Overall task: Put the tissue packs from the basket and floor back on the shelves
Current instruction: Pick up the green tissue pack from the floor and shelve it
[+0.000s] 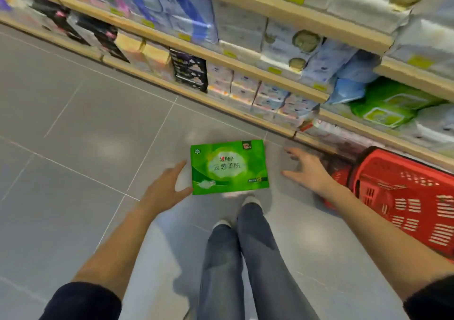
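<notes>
Green tissue pack [229, 167], underside hidden, shelves [245, 57] blurred

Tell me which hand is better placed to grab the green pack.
Left. The left hand already touches the green tissue pack at its edge; the right hand hangs open, apart from it, nearer the red basket.
</notes>
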A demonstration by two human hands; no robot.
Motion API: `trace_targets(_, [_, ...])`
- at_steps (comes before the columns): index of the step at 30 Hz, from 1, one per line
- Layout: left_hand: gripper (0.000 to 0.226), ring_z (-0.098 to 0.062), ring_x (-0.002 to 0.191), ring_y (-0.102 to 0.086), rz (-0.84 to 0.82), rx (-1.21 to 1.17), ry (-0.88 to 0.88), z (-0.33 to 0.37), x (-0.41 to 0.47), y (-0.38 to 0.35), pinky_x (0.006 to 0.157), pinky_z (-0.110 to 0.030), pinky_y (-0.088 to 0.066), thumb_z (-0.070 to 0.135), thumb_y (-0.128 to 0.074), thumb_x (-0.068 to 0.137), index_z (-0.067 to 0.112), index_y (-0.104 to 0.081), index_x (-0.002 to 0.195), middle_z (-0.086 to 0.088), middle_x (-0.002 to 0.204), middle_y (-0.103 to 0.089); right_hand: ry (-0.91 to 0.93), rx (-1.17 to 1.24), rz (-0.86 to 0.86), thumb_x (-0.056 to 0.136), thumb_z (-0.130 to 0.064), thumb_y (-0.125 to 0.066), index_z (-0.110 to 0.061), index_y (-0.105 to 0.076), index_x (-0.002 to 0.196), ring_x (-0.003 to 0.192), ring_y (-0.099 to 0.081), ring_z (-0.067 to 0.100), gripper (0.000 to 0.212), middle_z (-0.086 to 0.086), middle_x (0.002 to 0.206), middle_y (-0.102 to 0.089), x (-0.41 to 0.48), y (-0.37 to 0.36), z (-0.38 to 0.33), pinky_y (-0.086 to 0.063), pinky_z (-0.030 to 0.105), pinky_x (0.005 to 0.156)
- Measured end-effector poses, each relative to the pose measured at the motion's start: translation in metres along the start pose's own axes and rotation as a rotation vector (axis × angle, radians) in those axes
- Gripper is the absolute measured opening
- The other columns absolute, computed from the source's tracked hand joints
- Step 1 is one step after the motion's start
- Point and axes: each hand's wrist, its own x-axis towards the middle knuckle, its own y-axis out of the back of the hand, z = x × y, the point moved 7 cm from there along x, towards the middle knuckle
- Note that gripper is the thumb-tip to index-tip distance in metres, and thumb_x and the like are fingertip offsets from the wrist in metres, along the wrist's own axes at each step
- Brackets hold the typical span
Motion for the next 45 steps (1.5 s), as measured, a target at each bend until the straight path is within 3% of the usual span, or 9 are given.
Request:
trace_targets(10, [0.091, -0.035, 0.124, -0.043, -0.056, -0.033, 0.129, -0.145, 0.195, -0.163, 0.099, -0.045, -0.037, 0.037, -0.066, 0.080, 0.037, -0.003, 0.145, -0.019, 0.140, -0.037, -0.166, 0.023, -0.115, 0.071, -0.011, -0.075, -0.010, -0.039, 0.136, 0.134, -0.034, 0.034, 0.074, 0.020, 0.146, -0.033, 0.180, -0.187, 0.200, -0.030, 0.048, 0.109])
trace_targets(17, [0.103, -0.036, 0.127, -0.039, -0.041, -0.101, 0.151, -0.216, 0.298, -0.258, 0.099, -0.044, -0.036, 0.048, -0.071, 0.071, 0.042, 0.002, 0.143, -0.021, 0.144, -0.032, -0.232, 0.017, -0.146, 0.064, -0.026, -0.081, -0.028, -0.024, 0.143, 0.139, -0.025, 0.032, 0.097, 0.016, 0.153, -0.018, 0.264, -0.290, 0.304, -0.033, 0.051, 0.108])
trace_targets(22, [0.114, -0.035, 0.134, -0.031, 0.012, -0.150, 0.188, -0.248, 0.343, -0.290, 0.103, -0.050, -0.034, 0.064, -0.069, 0.058, 0.048, 0.007, 0.141, -0.017, 0.151, -0.019, -0.248, 0.110, -0.114, 0.060, -0.027, -0.082, -0.042, -0.016, 0.141, 0.142, -0.015, 0.024, 0.105, 0.009, 0.156, -0.006, 0.300, -0.325, 0.340, -0.021, 0.035, 0.112])
trace_targets(25, [0.117, -0.033, 0.127, -0.039, 0.039, -0.187, 0.177, -0.262, 0.358, -0.296, 0.099, -0.049, -0.038, 0.068, -0.072, 0.051, 0.058, 0.009, 0.135, -0.012, 0.144, -0.030, -0.215, 0.184, -0.137, 0.052, -0.032, -0.082, -0.054, -0.010, 0.133, 0.138, -0.021, 0.019, 0.111, 0.004, 0.152, -0.015, 0.310, -0.338, 0.350, -0.022, 0.022, 0.107])
trace_targets(30, [0.121, -0.026, 0.122, -0.050, 0.035, -0.276, 0.177, -0.276, 0.368, -0.300, 0.096, -0.048, -0.045, 0.086, -0.062, 0.029, 0.071, 0.009, 0.126, 0.004, 0.142, -0.042, -0.239, 0.276, -0.165, 0.022, -0.080, -0.069, -0.075, -0.003, 0.121, 0.122, -0.025, -0.001, 0.119, -0.017, 0.134, -0.019, 0.314, -0.348, 0.359, -0.029, 0.017, 0.101])
trace_targets(32, [0.118, -0.024, 0.122, -0.050, 0.049, -0.317, 0.164, -0.274, 0.367, -0.300, 0.097, -0.047, -0.044, 0.080, -0.069, 0.033, 0.072, 0.006, 0.125, 0.012, 0.138, -0.041, -0.237, 0.300, -0.147, 0.026, -0.074, -0.074, -0.072, -0.007, 0.124, 0.116, -0.027, -0.008, 0.119, -0.018, 0.132, -0.022, 0.315, -0.347, 0.356, -0.033, 0.003, 0.090])
trace_targets(36, [0.115, -0.009, 0.124, -0.042, 0.075, -0.387, 0.111, -0.264, 0.367, -0.297, 0.103, -0.038, -0.039, 0.046, -0.079, 0.046, 0.071, 0.000, 0.126, 0.041, 0.127, -0.029, -0.223, 0.278, -0.092, 0.055, -0.015, -0.083, -0.054, -0.010, 0.136, 0.119, -0.028, -0.002, 0.116, -0.017, 0.132, -0.026, 0.313, -0.346, 0.348, -0.027, 0.014, 0.098])
trace_targets(38, [0.115, -0.002, 0.122, -0.038, 0.087, -0.378, 0.098, -0.256, 0.365, -0.291, 0.102, -0.031, -0.036, 0.039, -0.079, 0.048, 0.064, -0.002, 0.130, 0.047, 0.120, -0.024, -0.221, 0.265, -0.077, 0.061, -0.004, -0.080, -0.052, -0.010, 0.137, 0.118, -0.029, -0.001, 0.114, -0.016, 0.131, -0.028, 0.310, -0.343, 0.342, -0.027, 0.016, 0.097])
trace_targets(45, [0.112, -0.005, 0.119, -0.036, 0.098, -0.272, 0.083, -0.213, 0.334, -0.234, 0.104, -0.038, -0.036, 0.024, -0.083, 0.060, 0.061, -0.002, 0.129, 0.022, 0.134, -0.028, -0.194, 0.277, -0.068, 0.065, 0.000, -0.077, -0.054, -0.011, 0.135, 0.115, -0.035, 0.004, 0.110, -0.012, 0.130, -0.030, 0.288, -0.300, 0.300, -0.033, 0.020, 0.092])
